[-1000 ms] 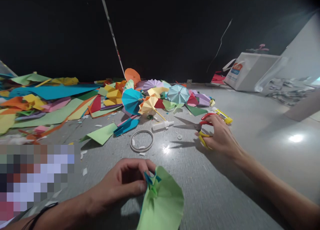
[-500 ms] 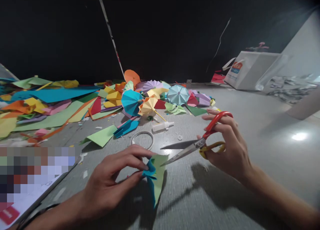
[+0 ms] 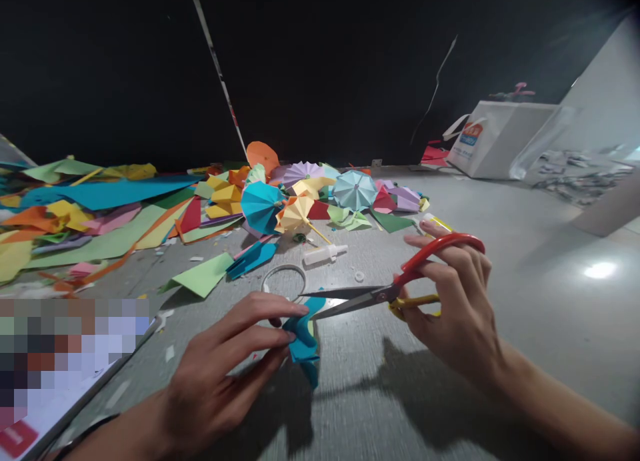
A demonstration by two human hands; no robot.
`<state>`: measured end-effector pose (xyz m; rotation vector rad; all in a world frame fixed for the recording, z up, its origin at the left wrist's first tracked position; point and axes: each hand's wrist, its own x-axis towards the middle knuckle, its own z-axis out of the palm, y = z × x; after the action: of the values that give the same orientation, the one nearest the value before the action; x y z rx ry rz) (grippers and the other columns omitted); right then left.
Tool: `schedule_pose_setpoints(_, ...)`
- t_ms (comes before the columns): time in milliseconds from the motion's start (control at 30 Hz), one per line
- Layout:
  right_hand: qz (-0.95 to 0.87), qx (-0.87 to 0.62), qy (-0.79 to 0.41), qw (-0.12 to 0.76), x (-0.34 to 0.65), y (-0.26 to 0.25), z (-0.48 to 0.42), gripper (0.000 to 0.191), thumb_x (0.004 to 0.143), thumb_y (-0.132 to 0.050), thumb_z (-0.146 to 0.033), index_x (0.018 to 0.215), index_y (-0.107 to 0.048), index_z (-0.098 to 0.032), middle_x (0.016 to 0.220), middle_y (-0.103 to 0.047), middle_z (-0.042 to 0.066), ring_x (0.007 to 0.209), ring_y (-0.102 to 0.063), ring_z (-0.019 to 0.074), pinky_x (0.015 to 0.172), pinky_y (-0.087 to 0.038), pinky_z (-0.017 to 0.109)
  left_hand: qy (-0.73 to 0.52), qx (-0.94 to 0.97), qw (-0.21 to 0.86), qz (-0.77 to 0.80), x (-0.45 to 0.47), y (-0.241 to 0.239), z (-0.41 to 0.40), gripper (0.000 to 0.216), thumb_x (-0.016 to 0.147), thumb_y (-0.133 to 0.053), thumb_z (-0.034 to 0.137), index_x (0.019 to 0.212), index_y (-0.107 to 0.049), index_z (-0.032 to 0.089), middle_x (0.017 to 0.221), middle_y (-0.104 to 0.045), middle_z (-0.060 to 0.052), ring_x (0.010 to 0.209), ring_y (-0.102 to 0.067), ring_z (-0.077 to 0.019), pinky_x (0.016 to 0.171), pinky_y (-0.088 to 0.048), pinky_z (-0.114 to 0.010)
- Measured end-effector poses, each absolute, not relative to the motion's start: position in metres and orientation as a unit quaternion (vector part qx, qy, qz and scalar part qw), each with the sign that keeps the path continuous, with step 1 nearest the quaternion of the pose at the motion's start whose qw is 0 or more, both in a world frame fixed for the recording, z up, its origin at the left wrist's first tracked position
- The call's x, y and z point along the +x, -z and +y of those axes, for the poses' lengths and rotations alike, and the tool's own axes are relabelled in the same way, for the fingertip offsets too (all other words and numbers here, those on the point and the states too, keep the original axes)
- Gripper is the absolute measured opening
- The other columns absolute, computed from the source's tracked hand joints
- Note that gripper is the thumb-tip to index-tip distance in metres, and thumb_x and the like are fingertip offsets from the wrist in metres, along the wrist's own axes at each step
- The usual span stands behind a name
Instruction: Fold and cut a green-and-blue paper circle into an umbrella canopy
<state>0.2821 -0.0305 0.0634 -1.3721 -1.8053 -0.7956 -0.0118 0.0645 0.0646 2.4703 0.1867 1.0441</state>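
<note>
My left hand [image 3: 225, 367] pinches a folded blue paper piece [image 3: 303, 337] just above the grey table [image 3: 525, 281], thumb and fingers closed on its left side. My right hand [image 3: 450, 301] grips scissors [image 3: 390, 289] with one red and one yellow handle. The blades are slightly apart and point left, their tips at the top edge of the blue paper.
A pile of small paper umbrellas [image 3: 300, 194] and coloured paper sheets [image 3: 100, 207] covers the far left. A white glue bottle [image 3: 325, 252], a tape ring [image 3: 283, 277] and a green triangle [image 3: 203, 277] lie in the middle. A white bag [image 3: 500, 141] stands at the far right.
My right hand picked the scissors up off the table and brought them to the paper. My left hand turned the paper, so its green side no longer shows.
</note>
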Motion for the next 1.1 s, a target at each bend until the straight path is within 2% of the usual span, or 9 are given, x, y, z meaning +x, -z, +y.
schedule_pose_setpoints(133, -0.699, -0.534, 0.313, 0.357, 0.284, -0.066, -0.031, 0.031, 0.087, -0.065, -0.013, 0.11, -0.049, -0.026, 0.118, -0.063, 0.012, 0.103, -0.065, 0.0331, 0.094, -0.047, 0.055, -0.388, 0.891, 0.221, 0.077, -0.012, -0.065, 0.064, 0.037, 0.089, -0.06, -0.007, 0.112, -0.068, 0.02, 0.123, -0.074, -0.006, 0.116, -0.07, -0.018, 0.105, -0.053, -0.029)
schedule_pose_setpoints(300, -0.651, -0.632, 0.211, 0.362, 0.315, -0.06, -0.015, 0.035, 0.076, -0.065, -0.016, 0.109, -0.053, -0.023, 0.119, -0.063, 0.015, 0.116, -0.062, 0.0369, 0.092, -0.052, 0.053, -0.399, 0.887, 0.205, 0.11, -0.013, -0.072, 0.062, 0.036, 0.09, -0.059, -0.006, 0.109, -0.068, 0.023, 0.12, -0.074, -0.003, 0.114, -0.071, -0.0169, 0.103, -0.054, -0.028)
schedule_pose_setpoints(400, -0.636, -0.678, 0.156, 0.335, 0.346, -0.047, -0.001, 0.031, 0.072, -0.066, -0.021, 0.103, -0.06, -0.02, 0.106, -0.067, 0.014, 0.101, -0.066, 0.0362, 0.081, -0.055, 0.052, -0.404, 0.887, 0.2, 0.103, -0.015, -0.076, 0.058, 0.038, 0.089, -0.058, -0.005, 0.111, -0.067, 0.024, 0.122, -0.074, -0.002, 0.115, -0.071, -0.0164, 0.104, -0.055, -0.026)
schedule_pose_setpoints(467, -0.644, -0.683, 0.121, 0.322, 0.36, -0.043, 0.005, 0.026, 0.071, -0.072, -0.028, 0.095, -0.065, -0.021, 0.089, -0.069, 0.01, 0.083, -0.067, 0.031, 0.07, -0.054, 0.046, -0.397, 0.891, 0.201, 0.085, -0.017, -0.077, 0.056, 0.04, 0.088, -0.057, -0.006, 0.113, -0.066, 0.024, 0.123, -0.074, -0.002, 0.116, -0.071, -0.0167, 0.104, -0.055, -0.026)
schedule_pose_setpoints(533, -0.661, -0.672, 0.088, 0.322, 0.362, -0.048, 0.006, 0.02, 0.074, -0.074, -0.032, 0.09, -0.067, -0.021, 0.08, -0.069, 0.007, 0.072, -0.065, 0.0262, 0.064, -0.053, 0.041, -0.396, 0.893, 0.203, 0.068, -0.018, -0.076, 0.054, 0.039, 0.088, -0.057, -0.005, 0.114, -0.065, 0.023, 0.124, -0.074, -0.003, 0.116, -0.071, -0.0177, 0.104, -0.057, -0.027)
schedule_pose_setpoints(667, -0.721, -0.596, 0.021, 0.352, 0.316, -0.069, -0.011, 0.012, 0.097, -0.061, -0.03, 0.094, -0.068, -0.021, 0.092, -0.073, 0.006, 0.083, -0.07, 0.0196, 0.073, -0.058, 0.035, -0.4, 0.887, 0.22, 0.073, -0.016, -0.073, 0.052, 0.039, 0.089, -0.056, -0.004, 0.115, -0.065, 0.025, 0.124, -0.075, -0.003, 0.117, -0.071, -0.0193, 0.105, -0.057, -0.031)
schedule_pose_setpoints(767, -0.78, -0.473, -0.078, 0.402, 0.265, -0.069, -0.032, 0.012, 0.103, -0.058, -0.025, 0.096, -0.066, -0.021, 0.08, -0.069, -0.001, 0.063, -0.064, 0.0099, 0.059, -0.054, 0.022, -0.4, 0.881, 0.239, 0.078, -0.011, -0.07, 0.048, 0.04, 0.088, -0.058, -0.005, 0.114, -0.066, 0.025, 0.123, -0.076, -0.003, 0.117, -0.071, -0.019, 0.107, -0.056, -0.03)
schedule_pose_setpoints(900, -0.791, -0.427, -0.085, 0.43, 0.227, -0.053, -0.048, 0.01, 0.103, -0.059, -0.019, 0.109, -0.067, -0.019, 0.092, -0.073, 0.004, 0.076, -0.067, 0.0145, 0.065, -0.053, 0.027, -0.38, 0.897, 0.223, 0.037, -0.015, -0.061, 0.044, 0.047, 0.085, -0.064, -0.004, 0.121, -0.07, 0.024, 0.127, -0.077, -0.006, 0.115, -0.073, -0.0219, 0.105, -0.058, -0.028)
schedule_pose_setpoints(1100, -0.809, -0.438, -0.045, 0.391, 0.221, -0.05, -0.05, 0.015, 0.104, -0.054, -0.015, 0.1, -0.068, -0.019, 0.086, -0.073, 0.004, 0.07, -0.066, 0.014, 0.061, -0.05, 0.026, -0.311, 0.929, 0.202, 0.02, -0.036, -0.049, 0.045, 0.063, 0.089, -0.068, 0.002, 0.146, -0.061, 0.027, 0.138, -0.073, -0.007, 0.128, -0.069, -0.0275, 0.109, -0.058, -0.032)
